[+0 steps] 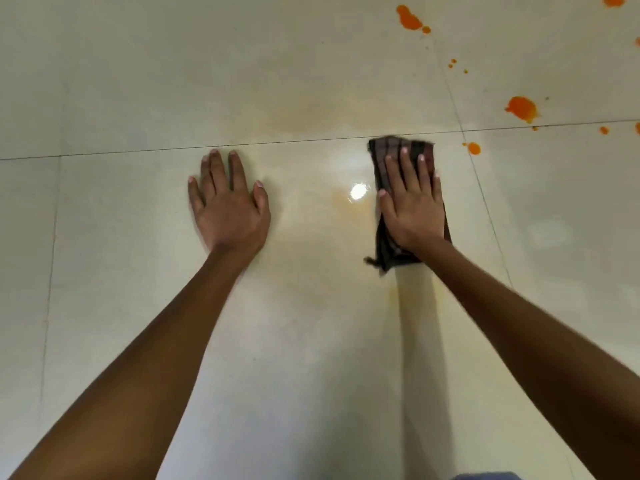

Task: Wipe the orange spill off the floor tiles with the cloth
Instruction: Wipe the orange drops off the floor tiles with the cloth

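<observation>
Bracing on the tile, left hand lies flat, fingers straight, holding nothing. Right hand presses flat on the dark cloth, likely for wiping pressure. Beyond and right of it sit orange spill blobs past the grout line; open floor all around.

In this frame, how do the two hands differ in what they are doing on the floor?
The left hand lies flat on bare tile with its fingers spread, while the right hand presses flat on the dark cloth. The left hand is far from the orange drops. The right hand is nearer them, though the cloth lies apart from them. Both hands are open, palm down, fingers pointing away from the person.
</observation>
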